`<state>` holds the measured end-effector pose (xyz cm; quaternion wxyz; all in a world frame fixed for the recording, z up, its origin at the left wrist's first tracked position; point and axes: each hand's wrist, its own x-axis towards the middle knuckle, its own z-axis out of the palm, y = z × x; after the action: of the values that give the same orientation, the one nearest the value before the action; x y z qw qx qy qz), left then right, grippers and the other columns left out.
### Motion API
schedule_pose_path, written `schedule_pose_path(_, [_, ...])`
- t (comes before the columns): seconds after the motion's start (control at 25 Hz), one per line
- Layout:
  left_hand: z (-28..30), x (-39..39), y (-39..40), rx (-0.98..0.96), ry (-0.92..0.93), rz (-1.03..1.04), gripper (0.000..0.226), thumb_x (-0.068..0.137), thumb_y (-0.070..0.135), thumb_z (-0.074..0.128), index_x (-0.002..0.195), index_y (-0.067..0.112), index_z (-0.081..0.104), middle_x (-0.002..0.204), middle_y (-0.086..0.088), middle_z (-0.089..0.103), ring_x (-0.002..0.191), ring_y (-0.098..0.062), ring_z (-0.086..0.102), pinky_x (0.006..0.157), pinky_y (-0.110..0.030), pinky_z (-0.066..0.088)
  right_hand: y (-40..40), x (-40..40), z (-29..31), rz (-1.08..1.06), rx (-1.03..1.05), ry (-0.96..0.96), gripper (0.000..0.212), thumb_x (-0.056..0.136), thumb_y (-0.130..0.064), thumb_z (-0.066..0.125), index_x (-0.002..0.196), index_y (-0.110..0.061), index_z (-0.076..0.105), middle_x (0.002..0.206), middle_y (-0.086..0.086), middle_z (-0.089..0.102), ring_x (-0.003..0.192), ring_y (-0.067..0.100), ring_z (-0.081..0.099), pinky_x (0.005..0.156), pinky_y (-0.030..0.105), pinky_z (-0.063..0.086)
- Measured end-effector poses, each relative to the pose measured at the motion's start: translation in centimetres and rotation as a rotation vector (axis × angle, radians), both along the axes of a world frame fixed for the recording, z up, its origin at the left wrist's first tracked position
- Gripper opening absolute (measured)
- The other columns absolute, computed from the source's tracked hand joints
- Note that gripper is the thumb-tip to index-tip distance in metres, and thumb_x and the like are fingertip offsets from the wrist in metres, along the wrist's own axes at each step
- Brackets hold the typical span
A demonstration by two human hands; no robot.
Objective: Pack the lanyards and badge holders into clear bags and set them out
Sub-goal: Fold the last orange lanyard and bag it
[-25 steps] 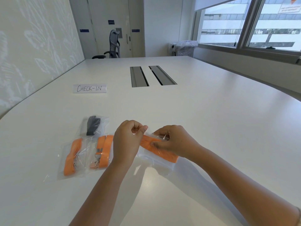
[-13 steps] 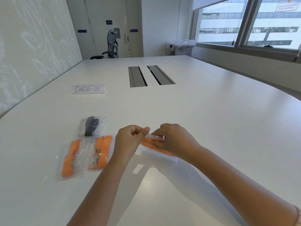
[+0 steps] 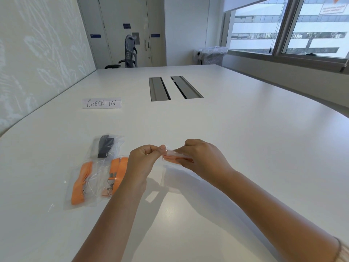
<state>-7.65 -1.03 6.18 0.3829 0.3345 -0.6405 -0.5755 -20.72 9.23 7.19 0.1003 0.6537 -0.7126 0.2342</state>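
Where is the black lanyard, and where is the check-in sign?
black lanyard point(image 3: 105, 146), head view, middle of the folded strap inside its bag
check-in sign point(image 3: 101, 103), head view, centre of the writing

Four clear bags in all: three lie packed near the worktop's left edge, two holding an orange lanyard point(image 3: 81, 183) point(image 3: 115, 175) and one a black lanyard point(image 3: 105, 146). A fourth bag point(image 3: 174, 155), with orange inside, is held in two hands. One paper sign point(image 3: 102, 103).

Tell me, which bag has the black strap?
The bag farthest from the person, behind the two lying orange-strap bags. It alone holds black.
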Motion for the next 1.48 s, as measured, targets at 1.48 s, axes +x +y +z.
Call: schedule_pose_path(1.48, [-0.2, 0.1, -0.2, -0.362, -0.194, -0.110, 0.018, 0.084, 0.032, 0.061, 0.080, 0.015, 0.057, 0.072, 0.011, 0.056, 0.060, 0.001, 0.050, 0.056, -0.005, 0.038, -0.4, 0.0, 0.1, -0.072, 0.013, -1.370, 0.018, 0.078, -0.031, 0.072, 0.082, -0.013, 0.071, 0.073, 0.002, 0.068, 0.066, 0.015, 0.061, 0.062, 0.029, 0.052])
